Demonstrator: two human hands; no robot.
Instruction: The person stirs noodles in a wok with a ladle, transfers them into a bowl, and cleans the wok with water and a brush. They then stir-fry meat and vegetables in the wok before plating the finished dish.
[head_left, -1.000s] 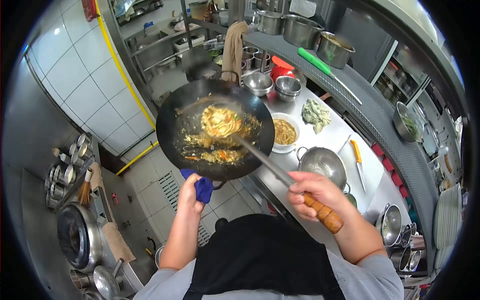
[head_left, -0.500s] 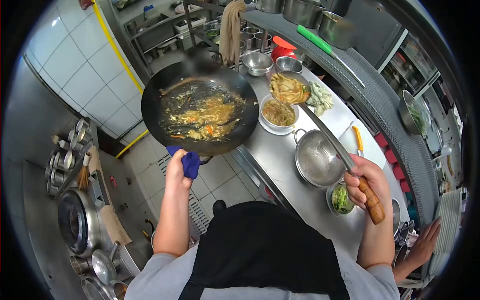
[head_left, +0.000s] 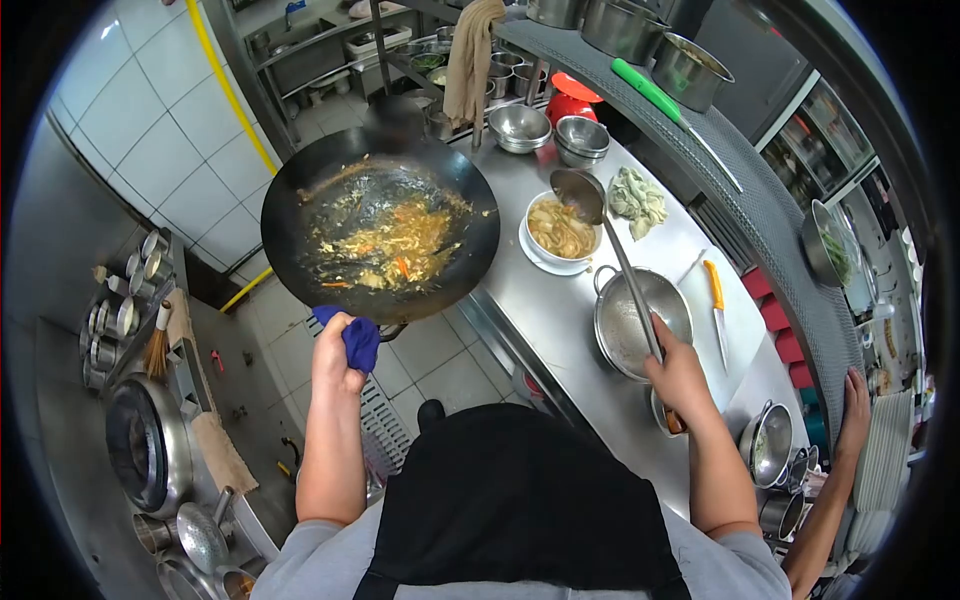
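Gripping one blue cloth (head_left: pixel 361 344), the left hand (head_left: pixel 338 352) is wrapped tightly about it at the near edge of one black wok (head_left: pixel 474 240), which hangs left of the white noodle bowl (head_left: pixel 560 262). A single loop handle (head_left: pixel 395 332) juts out just beside the cloth. Egg-like scraps (head_left: pixel 395 245) and a few orange bits lie in the wok.

The right hand (head_left: pixel 676 374) is closed around the handle of one long ladle (head_left: pixel 578 196), whose metal cup is tilted over the noodle bowl's far right rim; I cannot tell whether they touch. Noodles (head_left: pixel 557 232) fill that bowl, and one white plate (head_left: pixel 531 258) lies under it.

On the steel counter (head_left: pixel 560 335), right of the noodle bowl, are one crumpled pale cloth (head_left: pixel 637 203) and, farther off, one orange-handled knife (head_left: pixel 716 300). One two-handled metal colander (head_left: pixel 615 322) stands nearer the person than the noodle bowl, beneath the ladle's shaft. Beyond the noodle bowl are two stacks of metal bowls (head_left: pixel 520 127). Three pots (head_left: pixel 692 76) show on the shelf (head_left: pixel 785 190) beyond and right of it. Well to the noodle bowl's right, one hand of another person (head_left: pixel 854 412) is at the shelf's end.
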